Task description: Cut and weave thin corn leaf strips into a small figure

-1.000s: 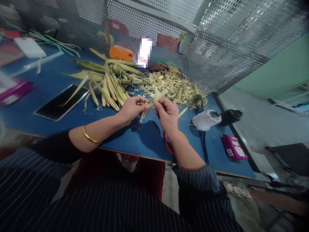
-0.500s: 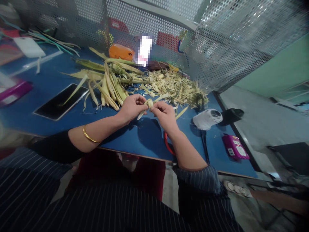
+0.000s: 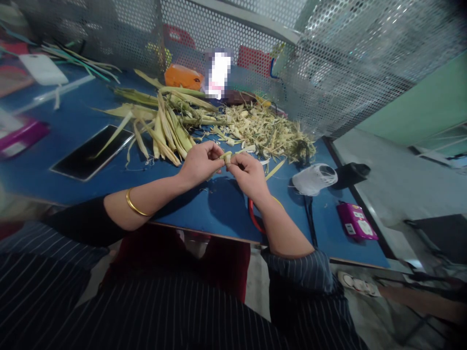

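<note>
Over the blue table, my left hand [image 3: 200, 164] and my right hand [image 3: 249, 176] meet, fingertips almost touching. Between them both pinch a small folded strip of pale husk [image 3: 228, 156]. Just beyond my left hand lies a bundle of long yellow-green husks [image 3: 170, 131]. Behind my right hand is a heap of shredded husk scraps [image 3: 262, 129]. A red handle [image 3: 255, 216], perhaps of scissors, is partly hidden under my right forearm.
A dark phone [image 3: 93, 153] lies at left with a husk strip across it. To the right are a white thread cone [image 3: 314, 179], a black cone [image 3: 350, 175] and a purple packet [image 3: 356, 221]. Perforated metal mesh [image 3: 233, 29] stands behind the blue table [image 3: 219, 218].
The pale strip that hung down below my left fingers no longer shows there; the husk piece is turned between my fingertips. Both hands stay nearly in place.
</note>
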`<state>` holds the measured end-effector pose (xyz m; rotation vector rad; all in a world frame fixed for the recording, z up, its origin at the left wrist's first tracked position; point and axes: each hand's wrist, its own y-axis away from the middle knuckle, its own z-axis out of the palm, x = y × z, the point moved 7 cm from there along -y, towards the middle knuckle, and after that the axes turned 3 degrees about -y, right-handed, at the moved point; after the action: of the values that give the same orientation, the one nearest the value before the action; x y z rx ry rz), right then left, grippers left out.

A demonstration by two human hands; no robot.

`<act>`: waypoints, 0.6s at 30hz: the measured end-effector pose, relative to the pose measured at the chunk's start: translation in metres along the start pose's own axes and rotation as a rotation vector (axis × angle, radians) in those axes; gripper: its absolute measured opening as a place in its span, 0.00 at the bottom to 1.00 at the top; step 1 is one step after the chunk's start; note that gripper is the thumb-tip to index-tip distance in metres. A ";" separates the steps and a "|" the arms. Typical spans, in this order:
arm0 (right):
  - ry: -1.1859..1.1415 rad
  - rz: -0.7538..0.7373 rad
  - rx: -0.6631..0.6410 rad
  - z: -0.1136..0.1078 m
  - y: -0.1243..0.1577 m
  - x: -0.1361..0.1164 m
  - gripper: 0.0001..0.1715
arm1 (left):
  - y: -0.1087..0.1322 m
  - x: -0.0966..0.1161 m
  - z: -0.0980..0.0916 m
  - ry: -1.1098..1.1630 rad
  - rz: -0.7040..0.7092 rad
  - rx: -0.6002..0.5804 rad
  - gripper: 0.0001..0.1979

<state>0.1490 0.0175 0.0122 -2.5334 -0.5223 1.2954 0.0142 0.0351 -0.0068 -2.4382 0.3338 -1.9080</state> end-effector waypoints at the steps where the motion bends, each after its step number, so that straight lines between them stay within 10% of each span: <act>1: 0.009 0.008 -0.006 0.000 0.000 0.001 0.13 | 0.000 0.001 0.000 -0.036 0.027 -0.005 0.07; 18: -0.026 0.130 0.096 -0.004 0.001 0.016 0.16 | 0.006 0.018 0.000 -0.276 0.272 0.047 0.01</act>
<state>0.1609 0.0230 0.0028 -2.5102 -0.2968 1.3644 0.0171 0.0261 0.0096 -2.4336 0.5656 -1.4363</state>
